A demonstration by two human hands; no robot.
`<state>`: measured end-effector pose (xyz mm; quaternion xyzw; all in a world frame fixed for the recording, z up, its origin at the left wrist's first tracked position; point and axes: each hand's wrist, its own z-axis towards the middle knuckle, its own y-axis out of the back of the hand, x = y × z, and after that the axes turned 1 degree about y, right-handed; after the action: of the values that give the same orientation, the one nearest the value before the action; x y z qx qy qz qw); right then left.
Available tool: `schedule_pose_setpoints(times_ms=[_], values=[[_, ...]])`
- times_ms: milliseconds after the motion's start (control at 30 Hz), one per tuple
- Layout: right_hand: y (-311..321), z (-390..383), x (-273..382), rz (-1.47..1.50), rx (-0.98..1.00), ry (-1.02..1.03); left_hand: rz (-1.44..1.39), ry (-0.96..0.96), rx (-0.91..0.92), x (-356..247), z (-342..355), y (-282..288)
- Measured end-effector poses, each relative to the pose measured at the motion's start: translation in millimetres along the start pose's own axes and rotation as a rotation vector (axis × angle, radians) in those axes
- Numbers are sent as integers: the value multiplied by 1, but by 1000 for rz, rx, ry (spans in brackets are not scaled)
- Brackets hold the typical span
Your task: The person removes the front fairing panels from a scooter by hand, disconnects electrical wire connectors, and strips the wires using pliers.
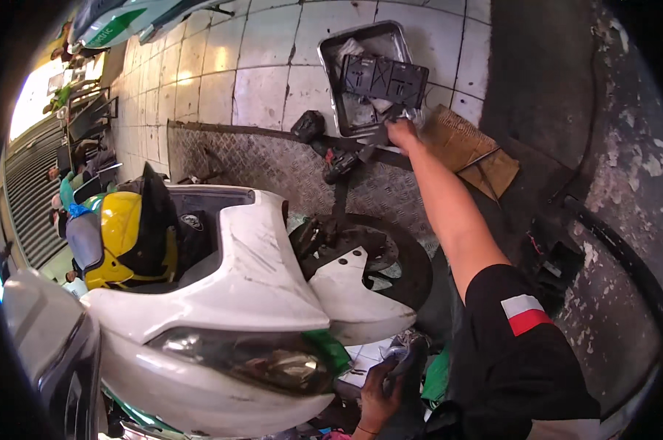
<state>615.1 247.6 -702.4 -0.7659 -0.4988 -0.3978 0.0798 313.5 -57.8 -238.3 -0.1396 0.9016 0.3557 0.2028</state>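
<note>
My right hand reaches out to the near right corner of a metal tray, its fingers closed around something I cannot make out. A black plastic panel lies across the tray. Just left of that hand, a dark cordless drill rests on the textured metal plate. My left hand, with a dark band at the wrist, is low in the picture beside the white motor scooter's front. Its fingers are curled against a dark greyish thing that I cannot identify.
A flattened piece of cardboard lies right of the tray. The scooter's wheel and headlight are between my arms and the left side. A yellow and black helmet sits on the scooter. Pale tiles cover the far floor.
</note>
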Motion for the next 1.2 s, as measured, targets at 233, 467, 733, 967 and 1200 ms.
schedule_pose_setpoints(times_ms=[233,467,733,967,1200], values=[[24,11,-105,39,-15,4,-159,307,146,51,-23,-41],[221,-156,-178,-803,344,-248,-104,273,197,82,-63,-50],[341,-299,-188,-1075,486,-315,-237,198,160,64,-86,1],[301,-306,-75,-673,118,-81,-327,176,37,83,-102,21],[238,-353,12,-490,162,104,-236,182,-351,90,-191,66]])
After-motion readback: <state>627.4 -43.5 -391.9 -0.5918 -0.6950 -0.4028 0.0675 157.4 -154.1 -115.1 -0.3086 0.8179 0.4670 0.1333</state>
